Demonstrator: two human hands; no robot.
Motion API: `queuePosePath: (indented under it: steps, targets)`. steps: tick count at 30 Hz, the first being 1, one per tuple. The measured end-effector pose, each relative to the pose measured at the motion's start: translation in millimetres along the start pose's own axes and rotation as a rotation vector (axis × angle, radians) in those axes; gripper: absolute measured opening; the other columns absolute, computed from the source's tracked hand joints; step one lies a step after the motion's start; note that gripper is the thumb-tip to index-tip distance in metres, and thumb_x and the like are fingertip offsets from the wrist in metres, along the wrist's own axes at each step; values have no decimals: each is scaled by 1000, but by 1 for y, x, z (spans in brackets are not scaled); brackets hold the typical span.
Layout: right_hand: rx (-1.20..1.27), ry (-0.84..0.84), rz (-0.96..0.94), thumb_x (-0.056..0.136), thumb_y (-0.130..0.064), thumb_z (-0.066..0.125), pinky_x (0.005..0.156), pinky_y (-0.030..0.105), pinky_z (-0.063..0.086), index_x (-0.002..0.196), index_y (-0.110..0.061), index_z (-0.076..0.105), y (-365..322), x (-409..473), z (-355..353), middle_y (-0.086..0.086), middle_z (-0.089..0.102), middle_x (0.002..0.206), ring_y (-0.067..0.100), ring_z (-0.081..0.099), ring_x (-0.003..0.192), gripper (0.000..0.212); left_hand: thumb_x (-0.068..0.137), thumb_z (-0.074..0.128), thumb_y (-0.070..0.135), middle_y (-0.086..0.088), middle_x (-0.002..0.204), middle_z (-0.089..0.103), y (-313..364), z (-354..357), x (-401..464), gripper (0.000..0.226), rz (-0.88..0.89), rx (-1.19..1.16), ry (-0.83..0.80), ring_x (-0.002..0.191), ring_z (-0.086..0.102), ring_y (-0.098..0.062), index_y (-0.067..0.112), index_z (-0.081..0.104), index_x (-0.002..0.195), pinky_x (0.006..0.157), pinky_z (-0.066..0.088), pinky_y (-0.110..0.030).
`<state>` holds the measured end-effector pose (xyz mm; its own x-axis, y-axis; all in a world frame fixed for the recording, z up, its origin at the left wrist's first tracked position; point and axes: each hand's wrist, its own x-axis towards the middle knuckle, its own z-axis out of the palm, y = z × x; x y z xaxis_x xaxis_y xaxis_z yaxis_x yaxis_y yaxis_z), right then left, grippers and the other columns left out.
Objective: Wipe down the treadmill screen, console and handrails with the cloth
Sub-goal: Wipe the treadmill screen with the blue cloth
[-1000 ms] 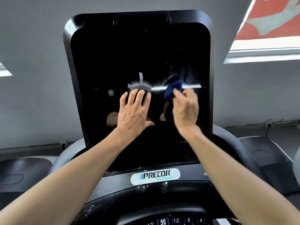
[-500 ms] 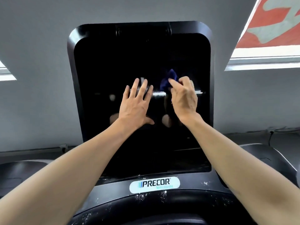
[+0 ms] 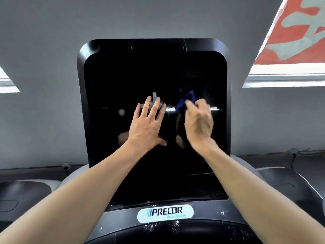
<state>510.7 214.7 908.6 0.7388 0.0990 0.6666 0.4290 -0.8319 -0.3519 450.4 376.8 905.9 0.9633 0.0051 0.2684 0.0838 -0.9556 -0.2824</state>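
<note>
The treadmill's tall black screen [image 3: 123, 81] fills the middle of the view, dark and glossy with reflections. My left hand [image 3: 147, 125] lies flat on the glass near its centre, fingers straight and spread. Just to its right, my right hand [image 3: 198, 123] grips a small dark blue cloth [image 3: 185, 103] and holds it against the screen; most of the cloth is bunched under my fingers. Below the screen runs the black console [image 3: 211, 213] with a white PRECOR label [image 3: 165, 213], speckled with white dust.
Grey handrail shoulders [image 3: 246, 164] curve out either side of the screen base. Neighbouring treadmill hoods [image 3: 284, 184] sit left and right. A grey wall, bright windows and a red banner [image 3: 299, 32] lie behind.
My right hand with the cloth rose on the screen, then came slightly down and rightward. The left hand stayed flat on the glass. The camera tilted, so the screen sits lower in view.
</note>
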Motion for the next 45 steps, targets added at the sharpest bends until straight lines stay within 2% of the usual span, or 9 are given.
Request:
queuePosePath:
  steps: [4,9,13,18,23,29,34,39,45]
  targets:
    - [-66,-27,-187,94,-7,59,60,34,49,118,-15,65,-7,35,-1,8,56,109,26,54,97,26,63,66,87,-7,168,-14,0,0,0,137,3,-10,-3,155,-15,-34,21,-3,162,126,4,-53]
    - [-41,64,156,94,-3,56,68,40,53,118,-8,59,0,38,-3,12,52,111,29,52,100,24,65,64,87,-8,168,-14,-1,-1,-2,139,3,-3,0,155,-16,-35,19,-10,161,126,5,-53]
    - [-95,-29,-198,91,1,58,66,39,53,120,-9,61,-18,30,10,13,54,109,30,53,96,31,64,66,85,-6,169,-14,-1,-1,-1,136,-2,-27,-9,155,-17,-33,22,-5,161,126,4,-53]
    - [-30,85,173,93,-1,53,65,38,49,108,-12,61,2,59,-6,9,54,108,29,51,98,20,64,64,87,-6,168,-15,-2,0,-2,138,8,-30,8,155,-17,-33,21,-10,161,126,3,-52]
    - [-74,-18,-292,91,-5,60,65,35,48,123,-14,64,-17,51,5,8,57,109,28,53,97,34,63,67,85,-3,169,-12,-5,-1,-2,136,11,-75,14,155,-17,-31,23,-2,162,126,1,-51]
    - [-55,60,61,93,-2,56,64,36,44,100,-10,59,2,77,-11,8,53,105,29,50,96,12,62,65,88,-3,169,-12,-7,1,-2,138,19,-68,27,155,-17,-32,23,-5,162,126,3,-51]
    - [-129,-40,-344,95,-7,56,64,35,47,125,-14,61,-15,90,-5,7,55,112,26,51,99,31,59,68,87,-3,170,-9,-8,2,-3,137,29,-107,36,156,-14,-31,24,3,163,126,4,-51]
    - [-73,36,17,92,0,54,65,39,51,113,-14,62,-7,82,-9,5,54,110,25,49,97,27,61,69,85,-2,170,-10,-7,0,-2,137,15,-108,22,155,-16,-30,24,-2,162,126,4,-51]
    - [-176,-44,-435,91,-5,55,65,41,52,126,-12,61,-11,82,2,9,58,111,30,54,98,37,62,69,84,-2,170,-12,-5,-3,-2,137,14,-104,-1,155,-17,-31,24,-3,162,126,2,-51]
